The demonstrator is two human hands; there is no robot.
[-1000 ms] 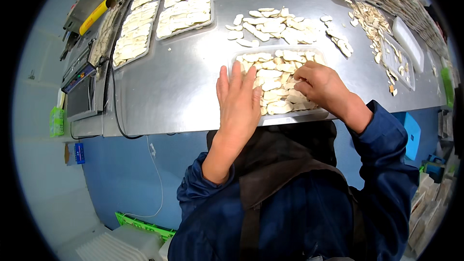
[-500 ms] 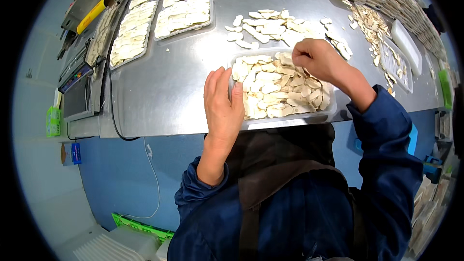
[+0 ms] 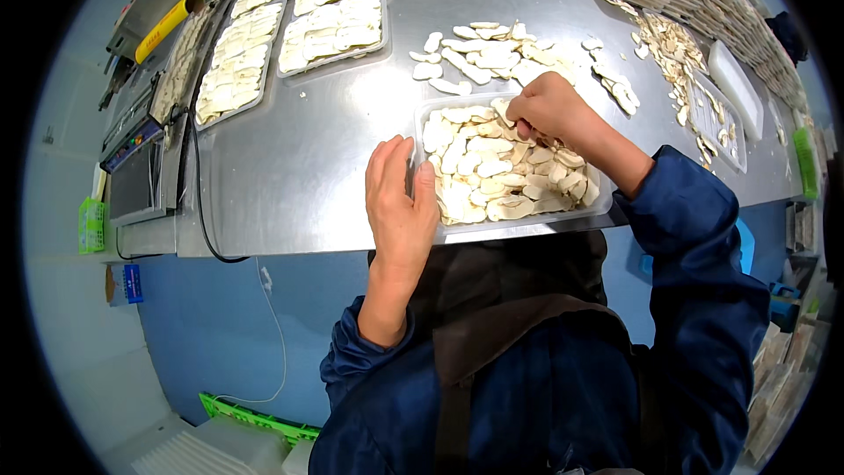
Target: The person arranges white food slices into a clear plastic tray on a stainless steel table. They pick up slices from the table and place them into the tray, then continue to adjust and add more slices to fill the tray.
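A clear plastic tray [image 3: 429, 105] at the table's near edge holds many pale, flat, elongated slices [image 3: 494, 167] that look dried. Against the tray's left wall rests my left hand [image 3: 400, 198], its fingers stretched out and holding nothing. My right hand [image 3: 554, 114] is over the far side of the tray, fingers curled together down at the slices. What is between those fingertips, if anything, is hidden by the hand. Just beyond the tray lies a loose pile of similar slices [image 3: 492, 53].
Filled trays [image 3: 334, 26] stand in rows at the far left, near a scale-like device [image 3: 141, 171] with a black cable [image 3: 198, 202]. Right of me are scattered broken pieces [image 3: 673, 44], a white block-like container [image 3: 737, 88] and tall stacked trays [image 3: 703, 0].
My right hand has moved a little left and lower over the tray. My left hand has shifted slightly left and nearer along the tray's side.
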